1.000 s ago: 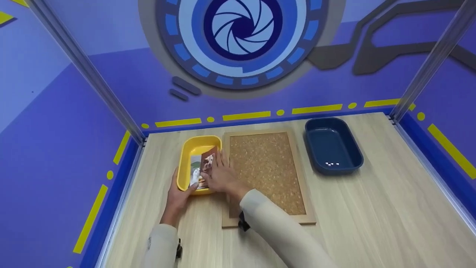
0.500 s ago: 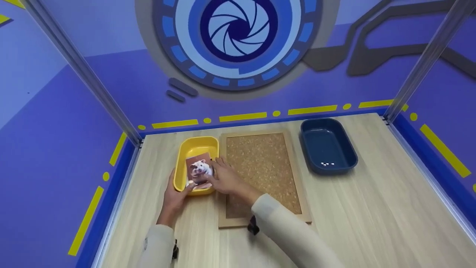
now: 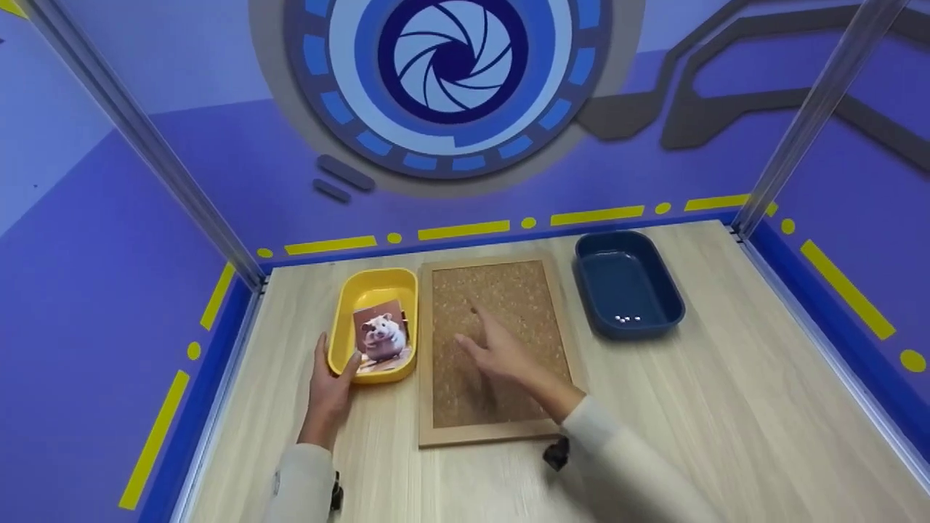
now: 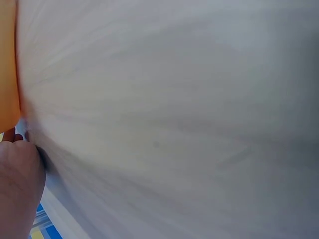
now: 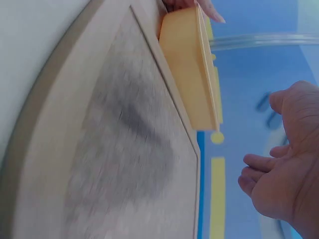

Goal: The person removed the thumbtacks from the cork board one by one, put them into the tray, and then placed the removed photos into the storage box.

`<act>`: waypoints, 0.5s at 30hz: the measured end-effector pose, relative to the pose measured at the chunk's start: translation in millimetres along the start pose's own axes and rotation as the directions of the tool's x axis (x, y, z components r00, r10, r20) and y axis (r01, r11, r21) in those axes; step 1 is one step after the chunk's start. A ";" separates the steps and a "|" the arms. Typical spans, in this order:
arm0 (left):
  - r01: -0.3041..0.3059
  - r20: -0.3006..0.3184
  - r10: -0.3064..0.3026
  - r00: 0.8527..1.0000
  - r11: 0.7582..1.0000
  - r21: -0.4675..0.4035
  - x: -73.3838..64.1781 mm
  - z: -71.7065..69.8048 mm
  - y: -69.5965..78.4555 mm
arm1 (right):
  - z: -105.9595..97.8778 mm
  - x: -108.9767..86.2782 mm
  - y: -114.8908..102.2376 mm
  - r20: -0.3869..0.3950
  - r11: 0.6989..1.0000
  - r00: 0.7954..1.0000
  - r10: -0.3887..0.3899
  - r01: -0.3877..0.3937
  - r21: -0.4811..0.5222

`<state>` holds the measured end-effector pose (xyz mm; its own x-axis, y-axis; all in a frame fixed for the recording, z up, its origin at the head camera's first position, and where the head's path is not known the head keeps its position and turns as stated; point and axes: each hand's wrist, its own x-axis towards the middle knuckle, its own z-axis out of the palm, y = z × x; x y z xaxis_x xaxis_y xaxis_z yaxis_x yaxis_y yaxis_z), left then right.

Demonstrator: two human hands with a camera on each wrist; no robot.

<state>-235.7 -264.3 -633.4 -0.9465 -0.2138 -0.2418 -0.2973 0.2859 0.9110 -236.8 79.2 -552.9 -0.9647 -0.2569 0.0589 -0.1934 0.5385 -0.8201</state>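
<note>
In the head view, my left hand point(image 3: 328, 396) grips the near left corner of a yellow tray point(image 3: 376, 292), thumb over the rim and fingers along the outside wall. Inside lies a card point(image 3: 383, 335) with a white and brown hamster picture; a dark edge shows at its right, and anything beneath is hidden. My right hand point(image 3: 501, 354) hovers over a wood-framed cork board point(image 3: 501, 290) with nothing in it, index finger and thumb extended. The right wrist view has this hand point(image 5: 286, 164) raised above the board with its fingers apart from everything.
A dark blue tray point(image 3: 619, 280) stands right of the cork board, with several tiny white shiny spots point(image 3: 626, 318) at its near end. Walls enclose the wooden table point(image 3: 697, 407) at the back and both sides.
My right hand has left the yellow tray and moved right over the cork board. The hamster card, tilted beside a second picture at first, now lies in the tray. My left hand keeps its grip.
</note>
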 end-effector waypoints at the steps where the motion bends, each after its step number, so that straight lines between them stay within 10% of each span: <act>1: 0.010 -0.001 -0.010 1.000 1.000 0.009 -0.3 0.1 0.6 | -5.4 -4.6 4.2 -0.017 1.000 1.000 -0.018 0.018 0.001; 15: -0.004 -0.034 0.004 0.999 1.000 -0.001 -1.9 -3.8 -1.2 | -66.6 -64.5 67.9 -0.262 0.994 0.965 -0.025 0.052 0.096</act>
<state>-233.1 -267.7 -632.7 -0.9429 -0.2446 -0.2262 -0.2930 0.2857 0.9124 -199.7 185.8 -574.5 -0.9727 -0.0505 0.2265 -0.2250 0.4452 -0.8667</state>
